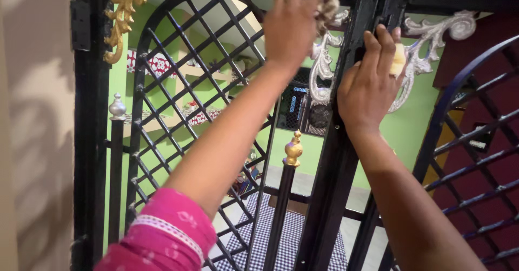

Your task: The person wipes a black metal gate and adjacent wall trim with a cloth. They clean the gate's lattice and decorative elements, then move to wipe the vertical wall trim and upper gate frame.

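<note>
A black iron gate (346, 141) with lattice panels fills the view. My left hand (292, 28) is raised to the top of the gate and holds a crumpled beige cloth (327, 3) against the silver scrollwork (324, 65). My right hand (370, 82) rests on the gate's central upright bar, fingers curled around it, with a small yellowish thing (399, 60) between them, possibly a sponge. A pink sleeve (167, 233) covers my left upper arm.
A gold leaf ornament (121, 17) sits at the gate's top left, another silver scroll (443, 28) at the top right. A gold finial (293, 149) and a silver finial (117, 108) cap two posts. A beige wall (32, 141) stands left. Behind lie green walls and a checked mat (303, 238).
</note>
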